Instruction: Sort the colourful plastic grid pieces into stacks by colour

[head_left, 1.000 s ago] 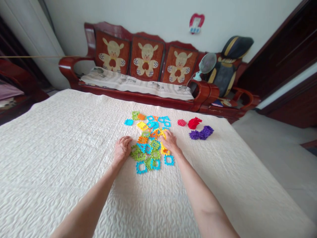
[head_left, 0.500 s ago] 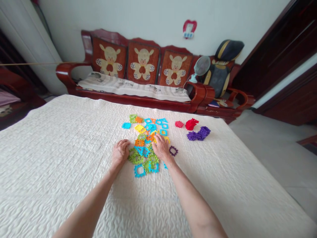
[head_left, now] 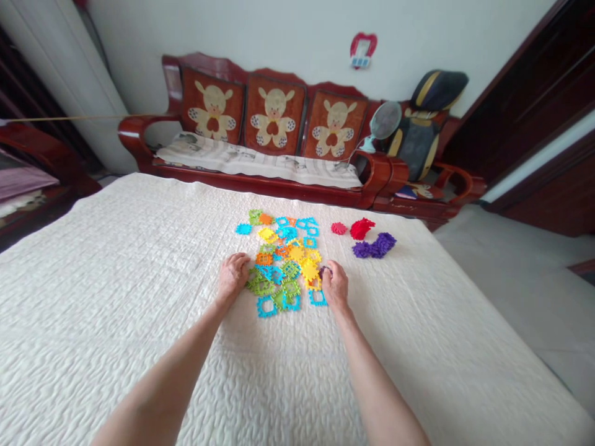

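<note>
Toothed plastic tiles lie in a loose heap on the cream quilt: green tiles (head_left: pixel 260 285), blue tiles (head_left: pixel 266 306), orange ones (head_left: pixel 265 258) and yellow ones (head_left: pixel 309 271). Along the heap's left edge, my left hand (head_left: pixel 233 275) rests on the quilt with loosely bent fingers, beside the green tiles and holding nothing that I can see. My right hand (head_left: pixel 336 284) is at the heap's right edge, its thumb and fingers closed on a purple tile (head_left: pixel 321 271), which is mostly covered by them. A blue frame tile (head_left: pixel 317 298) lies just left of my right wrist.
Right of the heap are a red stack (head_left: pixel 362 228), a pinkish-red tile (head_left: pixel 339 228) and a row of purple tiles (head_left: pixel 374 247). Beyond the quilt (head_left: pixel 139 279) stands a wooden sofa (head_left: pixel 260 176) with bear cushions. A small fan (head_left: pixel 385 119) is near its right arm.
My right hand has moved right, off the yellow tiles and onto the purple tile. More yellow tiles now show where it was. My left hand keeps its place beside the heap. The view has shifted slightly.
</note>
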Demonstrator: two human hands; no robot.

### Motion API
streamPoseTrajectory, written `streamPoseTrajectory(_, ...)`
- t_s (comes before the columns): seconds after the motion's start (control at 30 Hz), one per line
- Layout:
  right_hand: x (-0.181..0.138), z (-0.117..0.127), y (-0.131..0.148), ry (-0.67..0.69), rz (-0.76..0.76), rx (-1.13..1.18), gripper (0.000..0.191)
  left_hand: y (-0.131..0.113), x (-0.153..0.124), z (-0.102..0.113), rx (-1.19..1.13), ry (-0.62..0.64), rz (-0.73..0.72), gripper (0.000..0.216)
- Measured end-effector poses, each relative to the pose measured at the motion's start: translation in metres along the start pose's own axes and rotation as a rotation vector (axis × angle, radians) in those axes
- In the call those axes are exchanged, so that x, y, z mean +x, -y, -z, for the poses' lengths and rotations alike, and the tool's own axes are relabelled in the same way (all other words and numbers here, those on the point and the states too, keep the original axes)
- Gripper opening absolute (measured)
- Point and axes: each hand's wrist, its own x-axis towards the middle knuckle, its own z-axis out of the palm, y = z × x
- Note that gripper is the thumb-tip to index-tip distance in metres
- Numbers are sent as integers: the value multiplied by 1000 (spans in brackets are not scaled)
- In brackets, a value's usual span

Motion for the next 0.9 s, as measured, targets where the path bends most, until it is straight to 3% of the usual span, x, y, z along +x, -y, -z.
streamPoseTrajectory(0.13,-17,-3,-4,37,-180,-94,42,0,1,2,-14,15,-15,35)
streamPoseTrajectory(0.4,-33,-21,26,83,-136,208,46,3,3,5,-23,47,-39,40)
streamPoseTrajectory(0.73,-27,-42,44,9,-144,135,45,-3,3,6,-30,70,-14,36)
streamPoseTrajectory(0.9,-14,-43,49,101,-213,284,49,1,3,15,-59,106,52,45)
